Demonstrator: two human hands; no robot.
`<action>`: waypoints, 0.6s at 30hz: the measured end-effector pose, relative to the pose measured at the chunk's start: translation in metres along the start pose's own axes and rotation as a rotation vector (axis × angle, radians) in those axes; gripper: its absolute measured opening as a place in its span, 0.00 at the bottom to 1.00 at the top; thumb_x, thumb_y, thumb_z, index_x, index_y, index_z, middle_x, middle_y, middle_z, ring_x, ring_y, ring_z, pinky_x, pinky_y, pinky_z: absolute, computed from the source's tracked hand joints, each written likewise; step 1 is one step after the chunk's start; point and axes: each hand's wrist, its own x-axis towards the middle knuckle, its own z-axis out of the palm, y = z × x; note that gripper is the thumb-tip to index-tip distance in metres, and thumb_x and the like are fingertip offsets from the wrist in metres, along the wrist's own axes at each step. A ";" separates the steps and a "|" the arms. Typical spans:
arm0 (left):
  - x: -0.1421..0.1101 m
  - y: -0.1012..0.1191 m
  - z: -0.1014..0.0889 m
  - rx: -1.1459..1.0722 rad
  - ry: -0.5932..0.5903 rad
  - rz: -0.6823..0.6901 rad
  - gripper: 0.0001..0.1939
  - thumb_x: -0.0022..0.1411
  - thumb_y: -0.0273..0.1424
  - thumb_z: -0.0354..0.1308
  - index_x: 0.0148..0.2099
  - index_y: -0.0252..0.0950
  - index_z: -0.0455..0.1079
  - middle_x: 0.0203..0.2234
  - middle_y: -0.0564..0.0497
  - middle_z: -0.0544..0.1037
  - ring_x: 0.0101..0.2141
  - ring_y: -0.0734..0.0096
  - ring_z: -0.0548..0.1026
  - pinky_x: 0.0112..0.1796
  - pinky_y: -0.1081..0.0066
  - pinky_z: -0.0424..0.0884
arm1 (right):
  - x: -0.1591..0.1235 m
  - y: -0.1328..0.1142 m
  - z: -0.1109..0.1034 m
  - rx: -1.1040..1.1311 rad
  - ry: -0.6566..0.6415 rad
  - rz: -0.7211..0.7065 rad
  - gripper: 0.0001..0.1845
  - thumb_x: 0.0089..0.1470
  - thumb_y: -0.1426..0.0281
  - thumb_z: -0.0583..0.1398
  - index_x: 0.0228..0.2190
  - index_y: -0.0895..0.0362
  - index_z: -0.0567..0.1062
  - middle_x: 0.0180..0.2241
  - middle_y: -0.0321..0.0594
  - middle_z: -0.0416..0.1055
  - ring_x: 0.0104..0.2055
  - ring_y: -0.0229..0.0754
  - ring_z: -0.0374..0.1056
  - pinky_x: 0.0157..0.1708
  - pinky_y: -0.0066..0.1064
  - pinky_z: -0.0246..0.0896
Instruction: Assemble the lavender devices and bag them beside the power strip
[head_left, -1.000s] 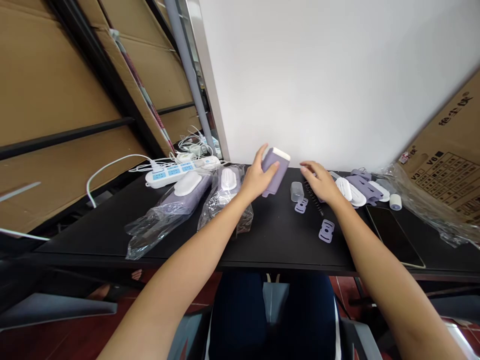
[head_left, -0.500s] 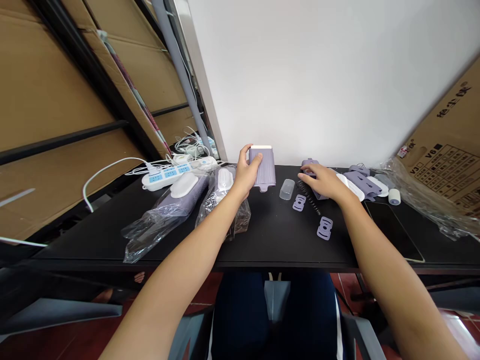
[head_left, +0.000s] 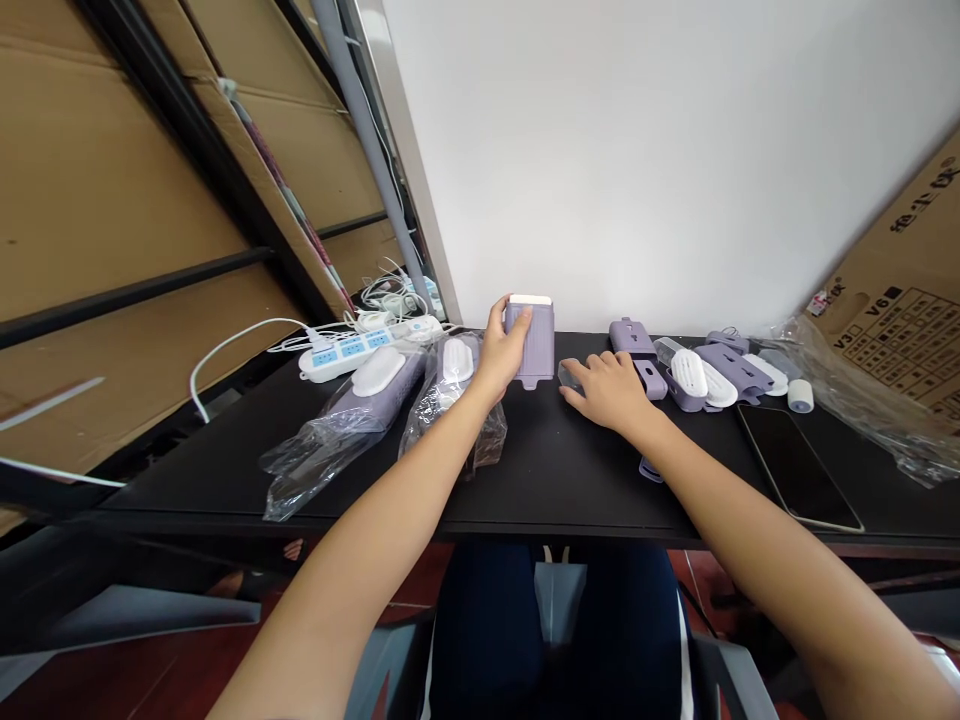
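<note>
My left hand (head_left: pixel 506 345) is closed around a ribbed purple plastic case (head_left: pixel 538 345) with a white top edge, held upright above the black table with its thumb across the front. To its right, my right hand (head_left: pixel 606 388) reaches low over the table, fingers spread. Its thumb and index finger lie at a small clear plastic box (head_left: pixel 567 374), partly covered by the fingers; a firm grip on it cannot be made out. A flat purple plate with slots (head_left: pixel 651 470) shows partly beneath my right forearm.
Purple housings (head_left: pixel 631 337) and white oval pads (head_left: pixel 688 373) lie at the right, near a white roll (head_left: pixel 800 396) and a phone (head_left: pixel 799 465). Bagged purple devices (head_left: pixel 379 400) and a power strip (head_left: pixel 367 348) are at the left. A cardboard box (head_left: pixel 900 300) leans at the right.
My right hand has moved left and nearer, from the purple housings to the clear box, now covering the spring and one slotted plate. My left hand still holds the case.
</note>
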 end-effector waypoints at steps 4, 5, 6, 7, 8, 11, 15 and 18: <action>-0.003 0.003 -0.001 -0.062 -0.111 0.023 0.27 0.72 0.46 0.57 0.68 0.43 0.63 0.60 0.47 0.76 0.56 0.63 0.77 0.54 0.66 0.74 | 0.004 0.010 -0.005 0.263 -0.036 0.122 0.25 0.65 0.60 0.56 0.60 0.53 0.72 0.47 0.52 0.80 0.49 0.60 0.73 0.52 0.51 0.58; -0.005 0.004 -0.002 -0.069 -0.162 0.029 0.28 0.72 0.46 0.57 0.68 0.43 0.64 0.60 0.47 0.77 0.55 0.63 0.77 0.53 0.66 0.74 | 0.007 0.017 -0.008 0.408 -0.010 0.194 0.24 0.64 0.61 0.57 0.59 0.52 0.72 0.47 0.50 0.80 0.47 0.58 0.73 0.51 0.51 0.61; -0.007 0.006 -0.002 -0.067 -0.223 0.037 0.28 0.72 0.47 0.57 0.69 0.43 0.64 0.59 0.46 0.77 0.54 0.62 0.77 0.52 0.66 0.75 | 0.009 0.024 -0.010 0.579 0.042 0.290 0.24 0.62 0.61 0.57 0.58 0.52 0.72 0.47 0.49 0.80 0.46 0.56 0.74 0.49 0.49 0.63; -0.010 0.009 -0.002 -0.054 -0.288 0.044 0.29 0.71 0.47 0.57 0.69 0.44 0.64 0.60 0.46 0.77 0.54 0.61 0.78 0.52 0.65 0.75 | 0.011 0.032 -0.013 0.773 0.112 0.381 0.24 0.62 0.60 0.56 0.58 0.51 0.72 0.46 0.47 0.79 0.44 0.53 0.74 0.48 0.47 0.65; -0.013 0.011 -0.002 -0.035 -0.353 0.051 0.29 0.71 0.47 0.57 0.70 0.44 0.64 0.60 0.46 0.77 0.54 0.60 0.78 0.51 0.65 0.75 | 0.013 0.039 -0.016 0.977 0.177 0.457 0.23 0.62 0.59 0.56 0.56 0.50 0.72 0.45 0.44 0.79 0.43 0.50 0.74 0.46 0.44 0.67; -0.021 0.015 0.000 0.015 -0.495 0.066 0.34 0.70 0.48 0.58 0.73 0.46 0.60 0.67 0.44 0.71 0.57 0.58 0.76 0.53 0.63 0.75 | 0.012 0.047 -0.021 1.468 0.209 0.489 0.22 0.62 0.57 0.56 0.55 0.47 0.73 0.43 0.38 0.79 0.40 0.43 0.75 0.43 0.37 0.70; -0.026 0.014 0.005 -0.004 -0.556 0.060 0.40 0.69 0.48 0.59 0.76 0.45 0.52 0.72 0.43 0.63 0.62 0.55 0.73 0.56 0.62 0.74 | 0.007 0.033 -0.025 1.626 0.120 0.361 0.21 0.60 0.56 0.61 0.53 0.47 0.76 0.45 0.37 0.78 0.41 0.42 0.74 0.43 0.36 0.72; -0.025 0.012 0.006 -0.032 -0.548 0.050 0.39 0.69 0.47 0.59 0.76 0.43 0.53 0.71 0.43 0.64 0.63 0.55 0.72 0.58 0.62 0.73 | 0.006 0.022 -0.025 1.549 0.141 0.325 0.22 0.59 0.56 0.61 0.53 0.48 0.78 0.46 0.38 0.77 0.44 0.45 0.73 0.43 0.38 0.74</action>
